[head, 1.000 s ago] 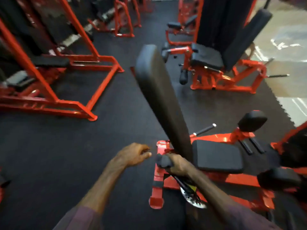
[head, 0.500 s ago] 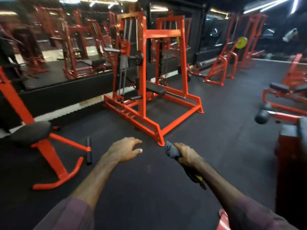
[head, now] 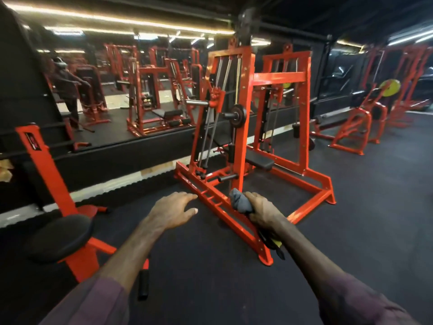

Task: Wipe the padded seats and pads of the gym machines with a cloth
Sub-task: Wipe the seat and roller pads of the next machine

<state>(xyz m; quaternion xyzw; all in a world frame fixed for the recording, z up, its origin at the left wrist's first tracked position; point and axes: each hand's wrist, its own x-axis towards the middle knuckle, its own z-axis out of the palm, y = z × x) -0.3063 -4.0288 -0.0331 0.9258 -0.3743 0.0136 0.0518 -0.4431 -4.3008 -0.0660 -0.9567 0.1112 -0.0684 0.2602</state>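
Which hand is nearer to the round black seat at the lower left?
Left. The left hand hangs open above the floor, to the right of the round seat. The right hand, which grips the cloth, is farther right.

The view has swung off the padded bench to the red-framed machine [head: 246,141], now nearer.

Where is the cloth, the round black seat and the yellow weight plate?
cloth [head: 239,202], head view, on the grey bunch sticking out above the right hand.
round black seat [head: 61,238], head view, middle of its padded top.
yellow weight plate [head: 390,87], head view, on its face.
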